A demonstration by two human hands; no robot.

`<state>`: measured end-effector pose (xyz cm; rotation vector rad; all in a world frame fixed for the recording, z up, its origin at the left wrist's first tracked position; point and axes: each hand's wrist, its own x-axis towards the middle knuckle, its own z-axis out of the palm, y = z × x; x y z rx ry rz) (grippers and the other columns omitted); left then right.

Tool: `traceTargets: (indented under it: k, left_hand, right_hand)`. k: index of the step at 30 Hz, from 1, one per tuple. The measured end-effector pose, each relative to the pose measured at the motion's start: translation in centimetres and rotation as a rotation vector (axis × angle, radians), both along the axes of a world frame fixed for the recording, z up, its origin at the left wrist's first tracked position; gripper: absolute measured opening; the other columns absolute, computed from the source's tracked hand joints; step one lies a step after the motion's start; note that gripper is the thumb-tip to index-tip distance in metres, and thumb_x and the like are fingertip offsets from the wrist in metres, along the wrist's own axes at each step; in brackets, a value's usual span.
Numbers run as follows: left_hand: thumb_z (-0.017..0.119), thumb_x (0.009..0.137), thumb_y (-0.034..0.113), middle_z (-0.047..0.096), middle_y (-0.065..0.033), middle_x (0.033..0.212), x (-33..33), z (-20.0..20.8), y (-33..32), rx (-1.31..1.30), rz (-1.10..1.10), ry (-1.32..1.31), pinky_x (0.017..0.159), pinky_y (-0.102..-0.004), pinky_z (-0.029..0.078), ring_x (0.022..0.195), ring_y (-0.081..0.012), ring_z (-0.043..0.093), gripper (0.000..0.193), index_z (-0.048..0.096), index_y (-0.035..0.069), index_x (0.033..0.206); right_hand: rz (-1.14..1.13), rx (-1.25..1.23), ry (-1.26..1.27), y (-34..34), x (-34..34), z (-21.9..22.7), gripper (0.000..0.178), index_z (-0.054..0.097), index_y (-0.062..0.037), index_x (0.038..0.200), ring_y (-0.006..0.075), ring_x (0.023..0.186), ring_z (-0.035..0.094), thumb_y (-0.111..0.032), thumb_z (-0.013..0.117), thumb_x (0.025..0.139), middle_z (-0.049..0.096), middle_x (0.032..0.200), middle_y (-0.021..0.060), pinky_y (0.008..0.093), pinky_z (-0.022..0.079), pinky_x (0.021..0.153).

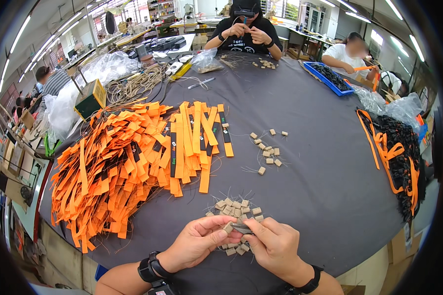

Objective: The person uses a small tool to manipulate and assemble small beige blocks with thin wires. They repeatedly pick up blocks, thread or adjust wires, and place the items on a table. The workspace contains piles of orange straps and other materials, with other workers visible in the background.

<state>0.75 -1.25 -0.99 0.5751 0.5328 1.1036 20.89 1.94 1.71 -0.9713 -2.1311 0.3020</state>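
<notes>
Near the front edge of the table, my left hand pinches a small beige block between thumb and fingers. Closed around a pair of thread snips, my right hand brings the grey pointed blades up against that block; their handles are hidden in the palm. Beneath and just beyond both hands lies a pile of similar beige blocks, with thin threads sticking out of it. Farther off, a loose group of these blocks is scattered over the dark cloth.
A big heap of orange strips spreads over the left side. Behind it are a green box and coiled cord. Black and orange straps lie at right, near a blue tray. A co-worker sits opposite.
</notes>
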Motion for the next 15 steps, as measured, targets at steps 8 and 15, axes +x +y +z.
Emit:
traceTargets:
  k: [8, 15]
  left_hand:
    - [0.053, 0.097, 0.009, 0.059, -0.0147, 0.122, -0.11, -0.31, -0.09, 0.029, -0.024, -0.023, 0.101, -0.0387, 0.048, 0.114, -0.0240, 0.058, 0.034, 0.051, -0.001, 0.129]
    - [0.054, 0.095, 0.005, 0.056, -0.0123, 0.119, -0.01, 0.15, -0.27, 0.047, -0.003, 0.122, 0.099, -0.0372, 0.048, 0.109, -0.0233, 0.059, 0.032, 0.054, -0.002, 0.126]
  right_hand:
    - [0.019, 0.033, 0.015, 0.21, -0.02, -0.19, 0.030, 0.068, -0.0080, 0.099, 0.0199, 0.048, 0.051, -0.010, 0.075, 0.070, 0.056, 0.068, 0.0021, 0.0307, 0.040, 0.045]
    - [0.086, -0.519, 0.375, 0.09, 0.24, -0.24, 0.023, 0.066, -0.0051, 0.102, 0.0088, 0.057, 0.052, -0.008, 0.072, 0.079, 0.058, 0.072, 0.0005, 0.0221, 0.042, 0.053]
